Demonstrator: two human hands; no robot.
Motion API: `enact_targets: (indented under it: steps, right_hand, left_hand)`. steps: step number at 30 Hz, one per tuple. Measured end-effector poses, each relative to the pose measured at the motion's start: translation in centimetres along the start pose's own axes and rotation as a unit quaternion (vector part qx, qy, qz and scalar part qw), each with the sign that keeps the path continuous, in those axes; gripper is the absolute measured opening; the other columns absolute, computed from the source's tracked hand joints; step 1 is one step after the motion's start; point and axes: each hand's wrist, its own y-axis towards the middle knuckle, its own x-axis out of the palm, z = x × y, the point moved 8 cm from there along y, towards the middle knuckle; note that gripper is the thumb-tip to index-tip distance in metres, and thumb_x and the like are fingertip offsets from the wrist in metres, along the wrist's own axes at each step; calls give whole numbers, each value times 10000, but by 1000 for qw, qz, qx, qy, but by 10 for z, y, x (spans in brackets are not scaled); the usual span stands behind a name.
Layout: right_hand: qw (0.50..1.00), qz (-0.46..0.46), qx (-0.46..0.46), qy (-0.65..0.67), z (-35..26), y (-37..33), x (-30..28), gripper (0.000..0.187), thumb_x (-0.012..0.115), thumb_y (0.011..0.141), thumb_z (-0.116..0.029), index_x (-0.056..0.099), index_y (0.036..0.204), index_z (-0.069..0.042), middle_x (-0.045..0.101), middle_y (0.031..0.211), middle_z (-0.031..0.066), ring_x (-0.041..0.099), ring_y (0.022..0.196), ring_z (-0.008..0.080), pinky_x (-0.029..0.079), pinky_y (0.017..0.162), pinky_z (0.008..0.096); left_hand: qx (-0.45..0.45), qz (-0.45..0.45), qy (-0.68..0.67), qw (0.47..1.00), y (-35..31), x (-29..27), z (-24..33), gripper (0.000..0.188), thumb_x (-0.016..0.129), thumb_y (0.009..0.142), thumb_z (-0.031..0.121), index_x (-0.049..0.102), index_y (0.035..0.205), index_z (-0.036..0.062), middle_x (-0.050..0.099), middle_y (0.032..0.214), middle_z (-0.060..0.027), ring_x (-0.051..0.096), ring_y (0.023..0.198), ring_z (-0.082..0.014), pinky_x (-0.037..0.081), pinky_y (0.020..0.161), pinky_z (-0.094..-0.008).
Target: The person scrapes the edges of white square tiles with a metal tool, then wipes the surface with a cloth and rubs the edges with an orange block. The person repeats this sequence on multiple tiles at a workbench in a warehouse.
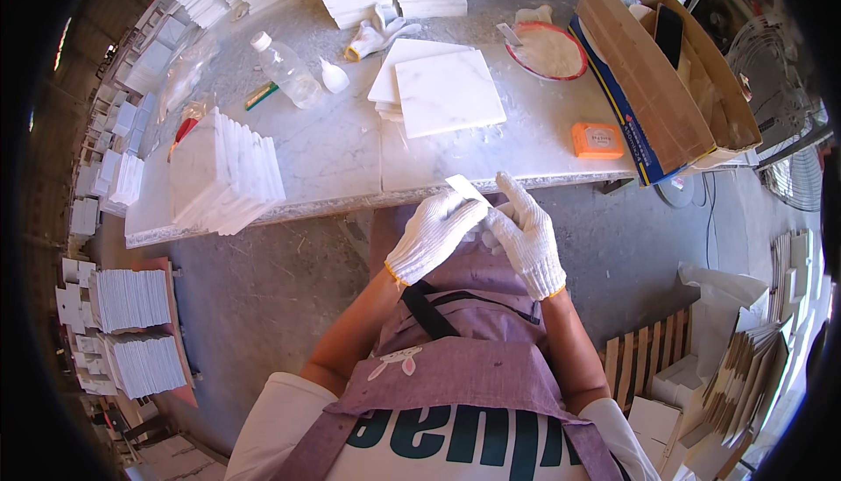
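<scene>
In white knit gloves with yellow cuffs, both my hands meet in front of my apron, just off the table's near edge. My left hand [437, 234] is closed on a small flat white piece [469, 189], which sticks up past the fingertips. Close beside it, my right hand [529, 237] has its index finger stretched upward and apart from the thumb; its other fingers are partly hidden. Beyond the hands, square white marble-look tiles [449, 94] lie stacked on the table [337, 161]. An orange box [598, 140] sits to the right.
More tiles [226, 170] stand at the table's left corner. Farther back are a clear bottle [287, 71], a small white squeeze bottle [334, 76], a loose glove [378, 34] and a red-rimmed bowl of powder [547, 50]. A cardboard box [653, 74] and a fan [775, 69] are at the right.
</scene>
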Motion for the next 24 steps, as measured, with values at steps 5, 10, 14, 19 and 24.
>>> enact_targets:
  steps: [5,10,14,19,24]
  right_hand:
    - [999,-16,25,-20,6,-4,-6,543,606,940,-85,404,1435,10,641,805,48,586,650,78,490,545,222]
    - [998,-36,54,2,23,0,-9,561,604,957,-158,386,1445,12,630,863,56,608,701,98,518,589,226]
    - [989,-29,92,108,34,3,-11,530,603,966,-185,419,1427,3,642,915,58,609,741,107,527,644,246]
    - [980,-38,113,162,40,10,-8,419,591,974,-163,514,1352,2,662,958,49,609,762,94,532,672,240]
    - [981,-34,109,158,41,18,-4,333,589,970,-141,586,1270,2,669,921,37,611,750,84,531,662,234]
  left_hand:
    - [-33,-19,12,999,-3,10,-14,228,599,966,180,656,1055,-22,644,890,-39,603,745,-77,517,660,-242]
    - [-53,-13,-19,998,0,14,-21,228,622,950,182,661,1024,-30,673,852,-61,629,714,-101,527,629,-259]
    - [-86,45,-65,993,1,-1,-19,235,609,963,202,659,1020,-20,671,857,-53,602,714,-77,507,633,-231]
    - [-73,73,-109,989,2,-21,-19,244,599,973,211,650,1015,-25,651,823,-43,573,728,-67,493,680,-222]
    - [-78,76,-133,985,10,-17,-17,238,601,972,204,652,994,-27,643,802,-43,569,719,-77,491,681,-232]
